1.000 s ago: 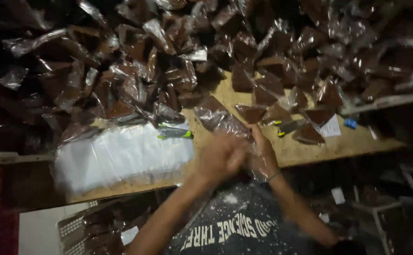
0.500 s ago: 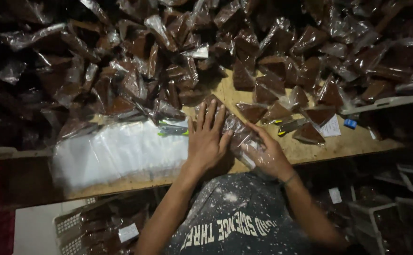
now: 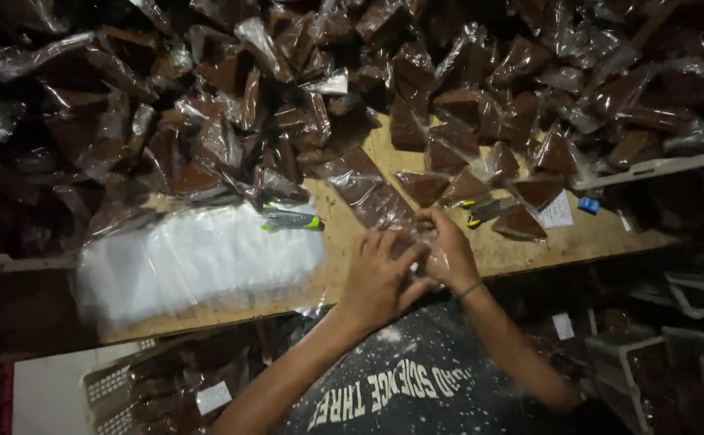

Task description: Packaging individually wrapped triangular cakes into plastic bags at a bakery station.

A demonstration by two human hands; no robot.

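My left hand [image 3: 378, 278] and my right hand [image 3: 446, 252] meet at the front edge of a wooden board [image 3: 529, 250]. Both grip the near end of a long clear plastic bag holding brown powder [image 3: 368, 192], which lies flat on the board and runs away from me. My fingers pinch and fold the bag's near end between them. A stack of empty clear bags [image 3: 195, 258] lies just left of my left hand.
Many filled brown bags [image 3: 231, 105] are heaped along the back and both sides. A green-and-black tool [image 3: 291, 220] rests on the empty-bag stack. A yellow-tipped tool [image 3: 489, 211], a paper slip [image 3: 557, 211] and a small blue item [image 3: 588, 205] lie to the right. Plastic crates [image 3: 151, 387] sit below.
A second ago both hands were bunched at the bag's end. Then my left hand spread flat on the bag. Now it has drawn back and both hands grip the near end.
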